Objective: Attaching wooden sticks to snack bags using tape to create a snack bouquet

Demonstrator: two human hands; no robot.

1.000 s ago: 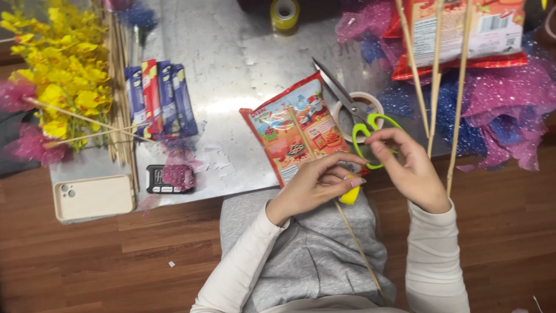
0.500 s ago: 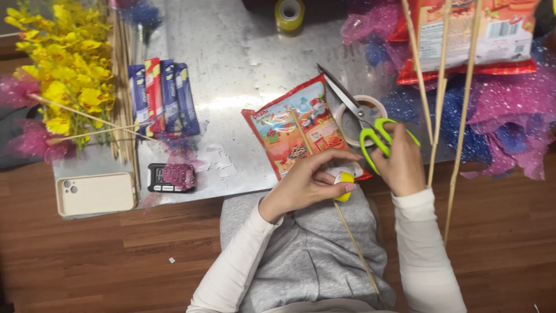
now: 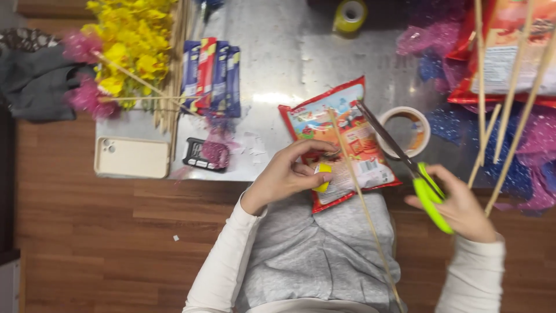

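right hand [image 3: 460,206] gripping scissors [image 3: 405,168], left hand [image 3: 289,174] holding stick [image 3: 362,203]

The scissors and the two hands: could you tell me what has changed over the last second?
The right hand carried the green-handled scissors out to the right, away from the left hand. The left hand kept its grip on the small yellow piece and thin wooden stick over the snack packet. The phone and the tape roll stayed put.

The left hand [image 3: 292,174] is held palm down in front of the body, its fingers [image 3: 315,152] curled closed in a pinch. The right hand [image 3: 463,206] is kept out to the side, fingers wrapped shut. Both forearms are white-sleeved and bent inward.
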